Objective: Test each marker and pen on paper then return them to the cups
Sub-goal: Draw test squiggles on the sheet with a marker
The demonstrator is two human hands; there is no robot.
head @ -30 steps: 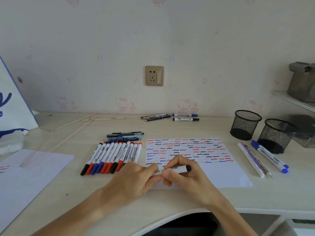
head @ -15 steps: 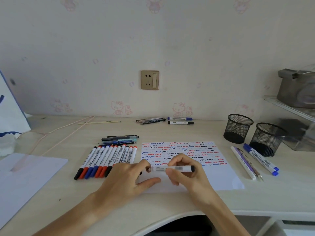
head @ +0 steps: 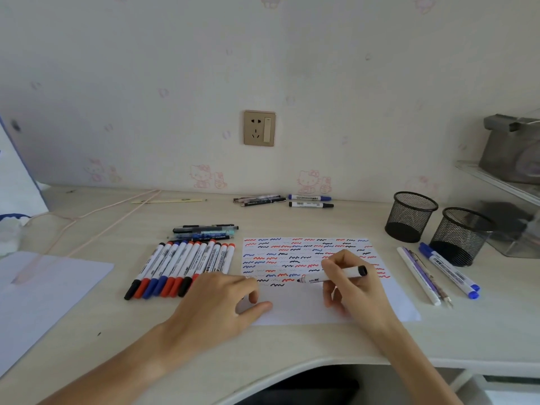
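Taking the paper as our landmark, a row of markers lies on the counter just left of it. Our left hand rests at the paper's near-left corner, fingers loosely curled; whether it hides the cap we cannot tell. Over the paper's near half, our right hand pinches the black marker, long axis left-right, uncapped tip pointing left just above the sheet beside the last squiggle. The cups stand well right.
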